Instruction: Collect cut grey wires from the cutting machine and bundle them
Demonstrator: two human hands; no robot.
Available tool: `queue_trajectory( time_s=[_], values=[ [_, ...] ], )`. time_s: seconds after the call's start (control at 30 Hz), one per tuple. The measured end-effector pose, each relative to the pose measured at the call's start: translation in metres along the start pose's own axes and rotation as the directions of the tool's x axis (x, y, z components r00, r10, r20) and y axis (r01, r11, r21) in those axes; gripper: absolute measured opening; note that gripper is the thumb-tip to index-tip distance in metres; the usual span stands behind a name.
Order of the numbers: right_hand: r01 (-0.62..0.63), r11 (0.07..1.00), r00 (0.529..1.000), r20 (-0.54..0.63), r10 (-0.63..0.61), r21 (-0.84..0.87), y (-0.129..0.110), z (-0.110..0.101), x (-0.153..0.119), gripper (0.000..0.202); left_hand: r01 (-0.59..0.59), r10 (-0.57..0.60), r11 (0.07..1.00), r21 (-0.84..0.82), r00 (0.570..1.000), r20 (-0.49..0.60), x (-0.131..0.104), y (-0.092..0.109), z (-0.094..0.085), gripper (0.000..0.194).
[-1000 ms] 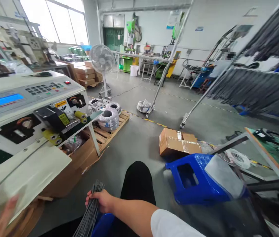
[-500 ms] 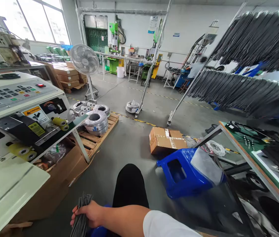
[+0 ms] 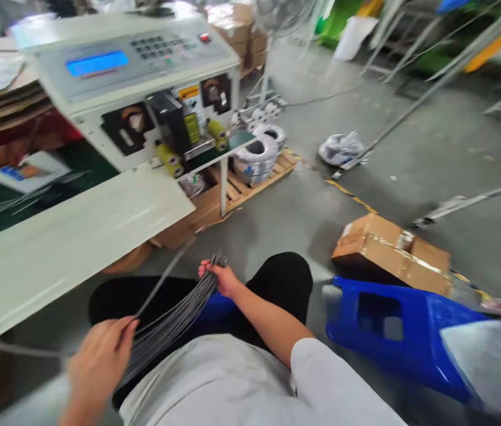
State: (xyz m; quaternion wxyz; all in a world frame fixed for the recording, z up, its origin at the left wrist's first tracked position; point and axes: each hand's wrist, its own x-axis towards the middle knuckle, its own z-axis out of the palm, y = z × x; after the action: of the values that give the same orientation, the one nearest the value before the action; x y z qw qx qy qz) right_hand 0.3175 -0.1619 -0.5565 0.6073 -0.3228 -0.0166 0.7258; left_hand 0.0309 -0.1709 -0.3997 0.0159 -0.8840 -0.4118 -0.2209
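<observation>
My right hand point(image 3: 226, 280) is closed around one end of a bundle of thin grey cables point(image 3: 168, 328), above my lap. The bundle slants down to the left across my legs, its lower part passing behind my left hand point(image 3: 102, 355). Thumb and fingers of that left hand pinch a single grey cable point(image 3: 165, 276), blurred, which stretches up to the right toward the edge of the machine's pale chute. Another grey length trails off to the left of the hand. The cable machine point(image 3: 144, 106) with a lit blue display stands in front of me.
The pale chute point(image 3: 77, 228) slopes down close to my left hand. Wire coils point(image 3: 257, 160) rest on a wooden pallet point(image 3: 272, 177) beyond the machine. A cardboard box point(image 3: 392, 251) and a blue plastic stool point(image 3: 392, 340) are on the floor to my right.
The view has swung left and down toward the machine and my lap. My left hand has come into view with a cable, and the right hand still holds the bundle.
</observation>
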Motion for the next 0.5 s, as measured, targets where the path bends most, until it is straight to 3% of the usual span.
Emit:
queue_trajectory(
  time_s=[0.1,0.17,0.33,0.5],
  values=[
    [0.012,0.999,1.000,-0.019,-0.013,-0.032,0.006,-0.001,0.005,0.029,0.093,-0.101,0.994,0.049,0.973,0.208,-0.030,0.016,0.026,0.017],
    [0.036,0.998,0.999,-0.030,-0.037,-0.049,0.008,0.000,0.004,0.028,0.186,-0.194,0.981,0.055,0.938,0.288,-0.042,0.025,0.039,0.021],
    [0.024,0.999,0.999,-0.025,-0.025,-0.031,0.009,0.000,-0.002,0.031,0.286,-0.296,0.955,0.083,0.884,0.362,-0.053,0.034,0.046,0.026],
    [0.017,0.998,0.999,-0.030,-0.019,-0.054,0.009,0.004,-0.003,0.033,0.259,-0.261,0.964,0.052,0.907,0.330,-0.045,0.035,0.056,0.029]
  ],
)
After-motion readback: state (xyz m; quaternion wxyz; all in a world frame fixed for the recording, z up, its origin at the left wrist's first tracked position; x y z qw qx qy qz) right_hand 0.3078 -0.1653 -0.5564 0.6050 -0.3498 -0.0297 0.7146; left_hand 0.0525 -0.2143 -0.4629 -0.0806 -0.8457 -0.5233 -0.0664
